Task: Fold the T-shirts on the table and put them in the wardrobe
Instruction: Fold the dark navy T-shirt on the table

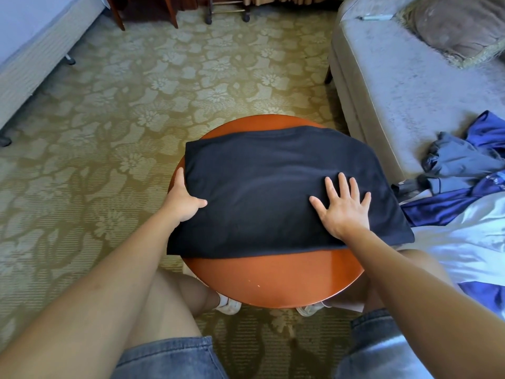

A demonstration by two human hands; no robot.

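The folded black T-shirt (259, 187) lies on the round table (273, 280), overhanging its rim left and right. The left hand (183, 201) pinches the left edge, thumb on top. The right hand (341, 206) presses flat, fingers spread. Risk: a one-sided lift may let the unsupported layers sag and unfold. Loose garments (464, 165) crowd the sofa (382, 91) at right; open carpet (95, 132) lies left.

Hotel-like bedroom: bed (32, 50), sofa (396, 86), floral carpet (136, 119).
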